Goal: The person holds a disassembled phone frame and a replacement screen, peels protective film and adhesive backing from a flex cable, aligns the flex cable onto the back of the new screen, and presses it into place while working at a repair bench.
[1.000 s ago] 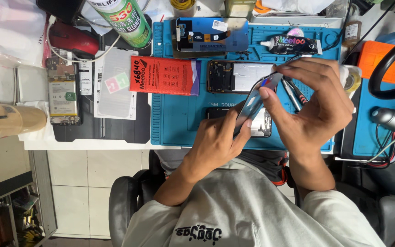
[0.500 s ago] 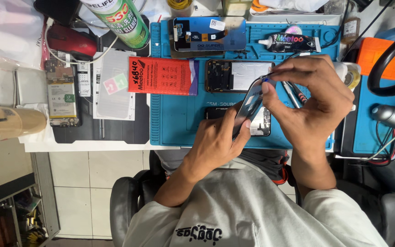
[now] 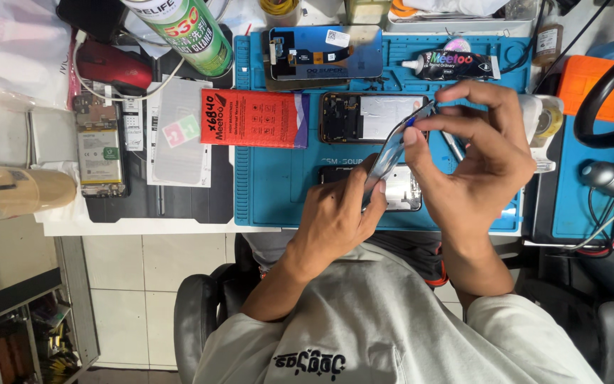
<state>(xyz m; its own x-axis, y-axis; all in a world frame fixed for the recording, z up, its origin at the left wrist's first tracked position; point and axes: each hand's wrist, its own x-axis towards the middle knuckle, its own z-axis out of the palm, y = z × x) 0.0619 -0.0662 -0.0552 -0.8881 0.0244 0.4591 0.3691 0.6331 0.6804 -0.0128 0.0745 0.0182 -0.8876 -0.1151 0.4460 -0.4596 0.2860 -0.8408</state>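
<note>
Both hands are closed on a thin, glossy phone panel [image 3: 392, 153], held tilted above the blue ribbed mat [image 3: 278, 192]: its lower end is gripped by the left hand [image 3: 335, 220], its upper edge pinched by the right hand [image 3: 477, 156]. An opened phone [image 3: 371, 117] is laid flat beneath, beside a red box [image 3: 254, 119].

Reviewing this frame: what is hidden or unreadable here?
Head view only:
- Thin phone panel: seen nearly edge-on, its face unreadable; lower end hidden by the left hand.
- Small phone part on the blue mat: mostly behind both hands.
- Spray can: cut by the top edge.
</note>
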